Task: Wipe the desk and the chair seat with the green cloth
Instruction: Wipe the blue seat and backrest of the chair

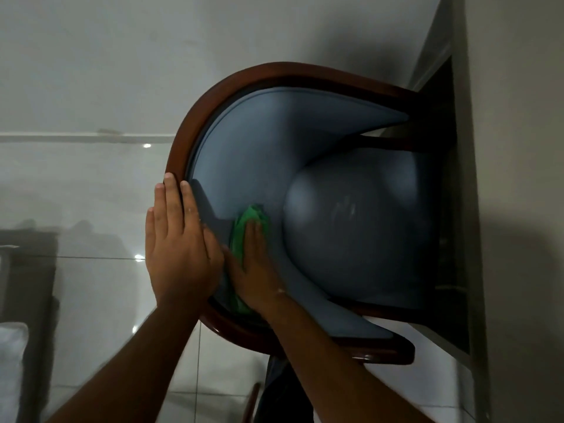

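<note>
A chair with a curved dark wooden frame (pixel 195 117) and blue-grey padding stands pushed partly under the desk (pixel 518 148) at the right. Its rounded seat cushion (pixel 360 224) bulges in the middle. My right hand (pixel 259 270) presses the green cloth (pixel 244 227) flat against the padded backrest (pixel 244 154), just left of the seat. The cloth shows above my fingers and below my palm. My left hand (pixel 177 245) lies flat on the top rim of the backrest, fingers together, holding nothing.
Glossy pale floor tiles (pixel 91 87) surround the chair. A dark piece of furniture (pixel 27 270) and something white (pixel 12 367) sit at the left edge. The desk's dark underside opening (pixel 439 96) takes the chair's armrests.
</note>
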